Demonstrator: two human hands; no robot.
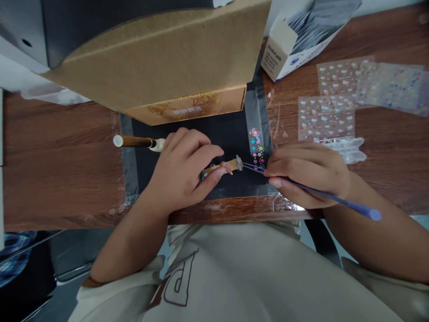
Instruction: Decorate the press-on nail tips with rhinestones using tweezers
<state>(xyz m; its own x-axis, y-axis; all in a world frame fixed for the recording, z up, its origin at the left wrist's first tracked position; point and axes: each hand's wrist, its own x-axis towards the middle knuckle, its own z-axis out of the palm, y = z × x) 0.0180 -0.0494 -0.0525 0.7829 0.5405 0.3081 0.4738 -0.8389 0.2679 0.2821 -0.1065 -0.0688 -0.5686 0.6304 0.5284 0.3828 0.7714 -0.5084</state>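
Observation:
My left hand (186, 170) is closed around a short light wooden stick (230, 165), over the black mat (229, 129). A small glossy, greyish piece (239, 163) sits at the stick's right end; its kind is too small to tell. My right hand (308, 174) grips slim purple tweezers (321, 193). Their tips point left and meet or nearly meet the glossy piece; whether anything is pinched between them cannot be made out. Just above the tweezers lies a strip of colourful flower-shaped stickers (256, 145). Past my left knuckles, a gold-and-black capped bottle (134, 141) lies on its side.
A large cardboard box (161, 62) stands behind the mat. At the back right is an opened box of alcohol pads (281, 49). Clear sticker sheets (326, 118) and a clear plastic piece (350, 150) lie on the wooden table (67, 165), whose front edge is close to my body.

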